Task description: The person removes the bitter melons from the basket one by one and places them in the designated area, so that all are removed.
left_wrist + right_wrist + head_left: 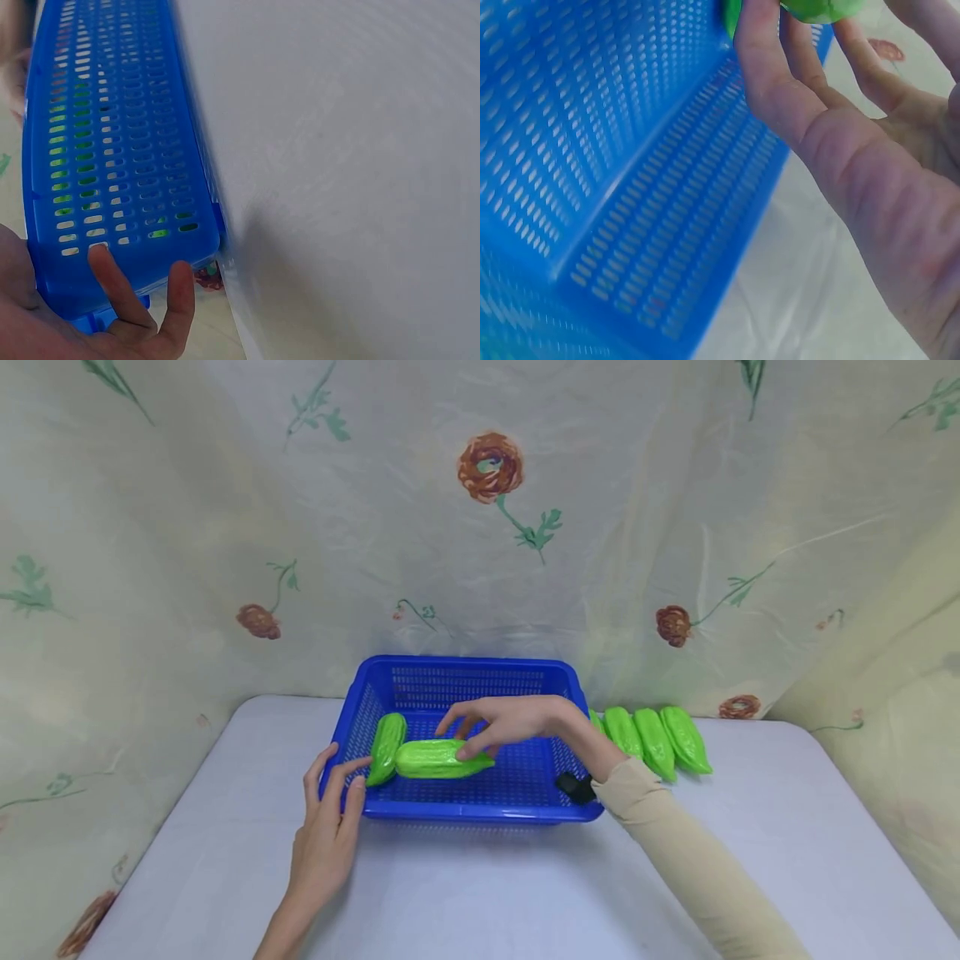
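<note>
A bright green bitter melon [435, 759], ridged and pointed at one end, lies crosswise over the blue basket [480, 812]. My right hand [510, 722] holds it near the pointed end between thumb and fingers. Only a bit of green melon [821, 9] shows past the fingertips in the right wrist view. Inside the basket, a second bitter melon [387, 743] lies along the left wall. My left hand [330, 827] grips the basket's front left corner, one finger reaching over the rim towards that melon. From the left wrist view, its fingers [124, 292] bend against the perforated wall.
Several more bitter melons [652, 743] lie side by side on the white table [480, 902], right of the basket. A black strap-like item [575, 787] shows by my right wrist. A flower-patterned cloth [420, 527] hangs behind the table.
</note>
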The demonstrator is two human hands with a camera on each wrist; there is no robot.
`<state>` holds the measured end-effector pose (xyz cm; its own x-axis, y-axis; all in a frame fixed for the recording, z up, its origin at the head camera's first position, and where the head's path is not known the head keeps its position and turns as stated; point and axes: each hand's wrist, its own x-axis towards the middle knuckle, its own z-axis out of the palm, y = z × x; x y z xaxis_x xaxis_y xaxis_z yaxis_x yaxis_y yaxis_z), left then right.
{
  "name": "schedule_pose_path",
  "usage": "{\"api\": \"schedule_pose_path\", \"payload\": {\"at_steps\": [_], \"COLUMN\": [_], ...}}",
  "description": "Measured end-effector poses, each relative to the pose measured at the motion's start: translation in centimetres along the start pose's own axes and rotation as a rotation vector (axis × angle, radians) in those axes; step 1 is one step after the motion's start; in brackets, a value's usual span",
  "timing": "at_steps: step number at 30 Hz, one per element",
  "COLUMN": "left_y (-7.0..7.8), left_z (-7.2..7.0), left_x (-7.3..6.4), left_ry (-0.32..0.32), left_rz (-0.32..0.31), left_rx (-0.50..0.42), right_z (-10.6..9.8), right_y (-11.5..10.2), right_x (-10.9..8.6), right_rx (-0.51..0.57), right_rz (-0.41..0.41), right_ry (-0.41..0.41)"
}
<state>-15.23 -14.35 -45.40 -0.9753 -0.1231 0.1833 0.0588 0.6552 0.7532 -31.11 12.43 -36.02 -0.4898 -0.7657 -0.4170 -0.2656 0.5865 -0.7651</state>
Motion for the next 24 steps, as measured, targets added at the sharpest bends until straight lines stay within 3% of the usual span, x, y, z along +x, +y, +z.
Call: {"api": "schedule_pose_path", "payload": {"at_steps": [7, 14, 24], "left_y": [0.1, 0.1, -0.1], "left_z": [-0.1, -0.1, -0.1], "left_x": [0.0, 0.0, 0.0], "left_ry": [-0.013, -0.017, -0.034], "left_rz": [-0.008, -0.008, -0.021], "left_rx": [-0.002, -0.001, 0.001], "right_z": [-0.9, -1.7, -2.7], "right_y": [0.5, 2.7, 7.1], "right_x": [-3.6, -6.8, -11.0], "right_rx": [0.101, 0.153, 0.445], "right_rz": [-0.023, -0.043, -0.031], "right_ry": [0.154, 0.276, 0.41]}}
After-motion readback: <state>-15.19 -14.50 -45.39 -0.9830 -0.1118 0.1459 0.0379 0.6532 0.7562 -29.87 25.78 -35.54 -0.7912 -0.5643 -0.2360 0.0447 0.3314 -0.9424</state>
